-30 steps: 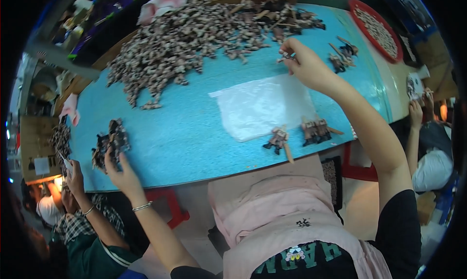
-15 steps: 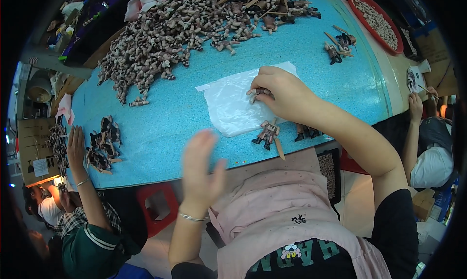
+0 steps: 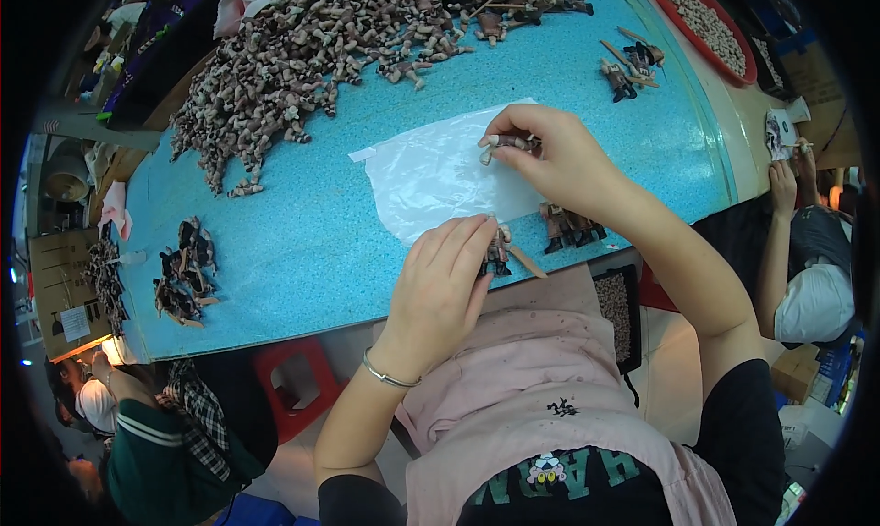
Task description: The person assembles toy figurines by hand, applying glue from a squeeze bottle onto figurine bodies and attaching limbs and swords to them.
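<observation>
My right hand [image 3: 559,155] is closed in a pinch over a white plastic sheet [image 3: 412,182], holding a small brown-and-pale figurine part [image 3: 507,142] whose pale end sticks out past the fingertips. Nearer to me, my left hand [image 3: 440,274] has its fingers and thumb closed around a small doll-like figurine [image 3: 499,251] with dark boots, at the sheet's near edge. My fingers cover part of it. A flat wooden stick [image 3: 529,262] lies beside that figurine. Just to the right are more dark-booted figurines [image 3: 570,228], partly under my right forearm.
A big heap of small figurine parts [image 3: 275,77] covers the far left of the blue table [image 3: 302,279]. Figurines with sticks [image 3: 632,68] lie far right, near a red tray [image 3: 747,59] of pale pieces. Dark figurines [image 3: 186,269] lie at left. Other people sit at both sides.
My left hand has moved right and forward onto the near figurine. My right hand has shifted slightly right, still pinching the part. The co-worker's hand at left has withdrawn from beside the dark figurines.
</observation>
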Demonstrator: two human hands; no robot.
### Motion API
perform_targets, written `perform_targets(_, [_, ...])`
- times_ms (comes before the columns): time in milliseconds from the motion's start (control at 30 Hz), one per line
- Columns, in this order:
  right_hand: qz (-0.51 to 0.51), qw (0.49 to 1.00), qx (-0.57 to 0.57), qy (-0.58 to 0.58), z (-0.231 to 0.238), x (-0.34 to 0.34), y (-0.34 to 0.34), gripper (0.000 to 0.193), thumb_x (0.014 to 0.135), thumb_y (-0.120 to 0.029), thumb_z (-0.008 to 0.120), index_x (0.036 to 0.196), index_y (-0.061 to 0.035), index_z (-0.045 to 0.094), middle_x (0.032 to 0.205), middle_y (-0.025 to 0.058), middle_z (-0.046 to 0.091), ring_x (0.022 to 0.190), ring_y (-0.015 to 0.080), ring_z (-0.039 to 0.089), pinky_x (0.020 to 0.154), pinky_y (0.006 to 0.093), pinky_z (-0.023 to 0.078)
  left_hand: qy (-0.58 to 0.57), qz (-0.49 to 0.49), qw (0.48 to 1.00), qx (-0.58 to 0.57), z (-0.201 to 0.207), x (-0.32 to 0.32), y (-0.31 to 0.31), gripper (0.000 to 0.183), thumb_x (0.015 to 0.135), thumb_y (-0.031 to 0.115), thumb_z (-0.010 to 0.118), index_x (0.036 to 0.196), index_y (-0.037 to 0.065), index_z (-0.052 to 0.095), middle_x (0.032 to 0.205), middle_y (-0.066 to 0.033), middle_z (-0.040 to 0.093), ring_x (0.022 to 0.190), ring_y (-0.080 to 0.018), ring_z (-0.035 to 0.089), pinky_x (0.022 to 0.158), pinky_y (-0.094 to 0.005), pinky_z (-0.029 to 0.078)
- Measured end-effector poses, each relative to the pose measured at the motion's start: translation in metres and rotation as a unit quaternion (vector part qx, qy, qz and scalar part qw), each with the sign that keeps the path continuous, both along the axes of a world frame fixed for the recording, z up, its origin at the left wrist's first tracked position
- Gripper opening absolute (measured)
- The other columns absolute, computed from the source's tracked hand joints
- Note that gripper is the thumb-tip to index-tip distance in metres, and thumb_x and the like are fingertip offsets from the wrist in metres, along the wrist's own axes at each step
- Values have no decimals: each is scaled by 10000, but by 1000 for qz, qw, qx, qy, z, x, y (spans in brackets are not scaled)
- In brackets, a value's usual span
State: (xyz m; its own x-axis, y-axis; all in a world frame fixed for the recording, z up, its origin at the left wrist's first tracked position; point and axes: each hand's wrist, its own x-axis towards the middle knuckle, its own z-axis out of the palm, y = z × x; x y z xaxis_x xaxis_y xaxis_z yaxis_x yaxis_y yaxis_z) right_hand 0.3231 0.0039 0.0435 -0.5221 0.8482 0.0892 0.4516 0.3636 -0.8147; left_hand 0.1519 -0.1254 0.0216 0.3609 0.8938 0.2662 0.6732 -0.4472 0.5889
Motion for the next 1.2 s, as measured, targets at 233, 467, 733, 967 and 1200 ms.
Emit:
perform_targets(233, [55, 993, 95, -45, -17, -18, 1, 102, 757, -29, 662, 857, -4, 656, 864, 133, 580, 882, 318, 565, 752, 403, 467, -37, 26, 999, -7, -3, -7, -14, 613, 680, 72, 751, 1241, 12, 512, 1200, -161, 567, 1121, -350, 528, 946, -418, 419])
perform_targets(467, [51, 989, 131, -37, -14, -12, 0, 93, 778, -25, 639, 867, 2, 642, 870, 136, 602, 869, 307, 584, 741, 385, 476, -126, 51, 989, -50, -2, -13, -33, 619, 694, 40, 753, 1252, -7, 491, 1193, -181, 567, 1080, -350, 564, 899, -397, 471])
perform_targets(733, [9, 978, -179, 108, 9, 12, -79, 176, 904, -84, 541, 1035, -5, 628, 863, 102, 624, 779, 162, 578, 660, 266, 453, -227, 97, 954, -173, 3, -14, -54, 661, 732, 77, 770, 1305, -1, 449, 1187, -157, 583, 1063, -240, 598, 908, -336, 484])
perform_targets(967, [95, 981, -118, 117, -2, 10, -118, 264, 831, -6, 596, 1094, 5, 620, 1021, 129, 571, 899, 227, 575, 764, 295, 465, -228, 99, 953, -173, 1, -12, -54, 686, 718, 86, 786, 1307, 4, 444, 1164, -145, 583, 1041, -253, 605, 898, -339, 490])
perform_targets(1200, [110, 987, -71, 97, -5, 5, -123, 246, 774, -17, 641, 1014, 20, 609, 1019, 142, 563, 958, 314, 538, 821, 386, 439, -225, 104, 952, -180, 0, -12, -56, 710, 689, 120, 816, 1293, 8, 459, 1154, -141, 586, 1040, -256, 606, 892, -341, 491])
